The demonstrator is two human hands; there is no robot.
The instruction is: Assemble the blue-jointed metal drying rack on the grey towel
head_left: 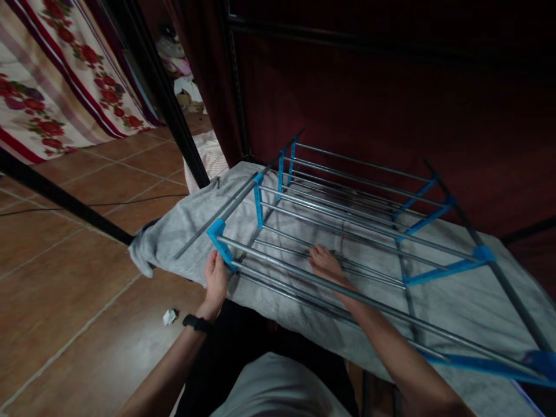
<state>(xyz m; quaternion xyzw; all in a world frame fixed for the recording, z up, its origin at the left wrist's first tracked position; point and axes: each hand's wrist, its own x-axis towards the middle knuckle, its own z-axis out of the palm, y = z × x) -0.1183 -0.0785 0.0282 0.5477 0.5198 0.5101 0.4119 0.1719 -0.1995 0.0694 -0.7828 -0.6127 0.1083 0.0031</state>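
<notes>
A rack frame (330, 208) of grey metal tubes with blue plastic brackets lies on a grey blanket. My left hand (216, 279) is closed on the blue bracket (223, 244) at the rack's near left corner. A dark band circles that wrist. My right hand (325, 263) reaches in between the bars, its fingers curled round a thin metal tube (282, 248) low in the rack; the fingertips are partly hidden. A long front tube (278, 263) crosses over my right forearm. More blue brackets (452, 271) join the tubes at the right end.
The grey blanket (174, 234) covers a low bed-like surface. Black metal posts (167, 98) stand at the left, with a dark red curtain (347, 98) behind. Crumpled white paper (169, 317) and a thin cable (130, 202) lie on the tiled floor. A floral curtain (87, 75) hangs far left.
</notes>
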